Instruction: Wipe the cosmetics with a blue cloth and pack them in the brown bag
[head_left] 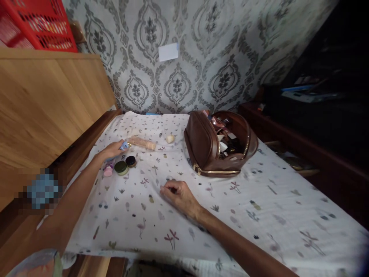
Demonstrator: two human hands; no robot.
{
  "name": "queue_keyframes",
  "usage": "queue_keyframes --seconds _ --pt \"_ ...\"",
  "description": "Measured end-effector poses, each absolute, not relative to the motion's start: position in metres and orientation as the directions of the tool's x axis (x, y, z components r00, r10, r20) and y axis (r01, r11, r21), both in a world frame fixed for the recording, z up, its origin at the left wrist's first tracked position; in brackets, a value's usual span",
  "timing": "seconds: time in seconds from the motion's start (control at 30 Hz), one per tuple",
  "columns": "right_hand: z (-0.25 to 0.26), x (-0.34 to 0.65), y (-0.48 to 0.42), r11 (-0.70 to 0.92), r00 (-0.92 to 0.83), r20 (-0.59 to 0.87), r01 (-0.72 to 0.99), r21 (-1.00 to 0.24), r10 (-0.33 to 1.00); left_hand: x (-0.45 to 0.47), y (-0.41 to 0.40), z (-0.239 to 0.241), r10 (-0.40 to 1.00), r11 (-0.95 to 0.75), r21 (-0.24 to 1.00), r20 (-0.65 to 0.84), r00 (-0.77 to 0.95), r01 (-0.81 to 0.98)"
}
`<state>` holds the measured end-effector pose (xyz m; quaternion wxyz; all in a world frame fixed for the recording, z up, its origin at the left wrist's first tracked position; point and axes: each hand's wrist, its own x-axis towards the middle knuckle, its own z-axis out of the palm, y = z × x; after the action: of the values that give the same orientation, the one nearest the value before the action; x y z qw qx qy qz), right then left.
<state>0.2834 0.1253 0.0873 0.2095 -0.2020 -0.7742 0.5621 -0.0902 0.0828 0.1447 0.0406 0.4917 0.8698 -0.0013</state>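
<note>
At the left of the cloth, my left hand [114, 150] is closed on a small light-blue item [123, 146], mostly covered by the fingers. Just beyond it lies a slim peach-coloured tube [143, 143]. Nearer to me stand a green-lidded jar [121, 168], a black-lidded jar [130, 161] and a pink-and-purple container [108, 169]. My right hand [181, 196] rests over the middle of the cloth, fingers curled in with nothing visible in them. An unzipped brown cosmetic bag [201, 136], full of makeup items, sits beyond it to the right. A small cream-coloured piece [170, 139] lies left of the bag.
A white printed cloth [138, 207] covers the surface. The wooden cabinet [52, 104] on the left carries a red plastic basket [49, 27]. Patterned wallpaper [178, 84] rises behind, with a white card [168, 52] on it. Dark furniture [288, 169] borders the right side.
</note>
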Motion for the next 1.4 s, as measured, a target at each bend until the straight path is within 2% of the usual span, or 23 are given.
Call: queue_keyframes --seconds 0.17,0.3,0.47,0.53,0.6,0.73,0.9,1.03,1.17,1.27,1.4 --pt "0.091 0.29 0.119 0.24 -0.839 0.072 0.071 -0.968 0.539 -0.072 0.085 0.156 0.805 0.582 -0.089 -0.078 -0.589 0.808" --pt "0.088 0.294 0.114 0.247 -0.838 0.07 0.079 -0.966 0.542 -0.046 0.089 0.176 0.821 0.568 -0.136 0.012 -0.571 0.812" --pt "0.087 0.298 0.106 0.381 -0.833 0.136 0.095 -0.92 0.537 0.033 0.099 0.183 0.92 0.391 -0.135 0.086 -0.382 0.91" --pt "0.087 0.3 0.104 0.461 -0.838 0.188 0.084 -0.884 0.512 0.072 0.097 0.173 0.979 0.186 -0.129 0.113 -0.172 0.974" --pt "0.086 0.301 0.101 0.526 -0.843 0.257 0.036 -0.85 0.473 0.104 0.09 0.158 0.995 0.054 -0.129 0.094 -0.042 0.99" --pt "0.085 0.305 0.093 0.555 -0.84 0.329 -0.041 -0.831 0.43 0.128 0.067 0.119 0.992 -0.02 -0.114 0.123 0.034 0.993" --pt "0.087 0.309 0.092 0.472 -0.849 0.279 -0.04 -0.881 0.449 0.108 0.046 0.094 0.952 -0.063 0.02 0.3 0.054 0.998" --pt "0.091 0.301 0.115 0.282 -0.769 0.155 0.034 -0.959 0.62 0.103 0.051 0.101 0.933 -0.087 0.218 0.361 0.003 0.972" --pt "0.092 0.28 0.151 0.012 -0.622 0.05 -0.065 -0.998 0.782 0.112 0.067 0.116 0.937 -0.084 0.351 0.347 -0.046 0.933" --pt "0.089 0.266 0.167 -0.081 -0.654 0.044 -0.161 -0.984 0.755 0.118 0.076 0.119 0.943 -0.097 0.415 0.329 -0.05 0.905" --pt "0.085 0.263 0.172 -0.144 -0.668 0.06 -0.246 -0.959 0.742 0.117 0.08 0.115 0.936 -0.124 0.628 0.331 -0.12 0.768"
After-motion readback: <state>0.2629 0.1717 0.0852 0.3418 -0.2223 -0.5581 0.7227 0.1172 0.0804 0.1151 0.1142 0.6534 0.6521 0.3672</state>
